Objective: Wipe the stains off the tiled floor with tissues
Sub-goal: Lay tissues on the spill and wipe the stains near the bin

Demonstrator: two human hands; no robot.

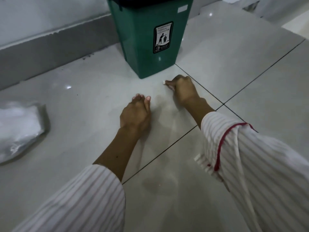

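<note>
My right hand [181,88] grips a small white tissue [164,82] and holds it down on the glossy pale tiled floor [93,91], just in front of the green bin. Only a tip of the tissue shows past my fingers. My left hand [136,113] rests on the same tile a little nearer to me, fingers straight and together, holding nothing. A faint smeared patch [160,181] shows on the tile close to me, between my two striped sleeves.
A green plastic waste bin [147,39] with a black lid and a litter sticker stands on the floor by the grey skirting [50,47]. A white plastic pack of tissues [18,128] lies at the left. Dark grout lines [260,71] cross at the right.
</note>
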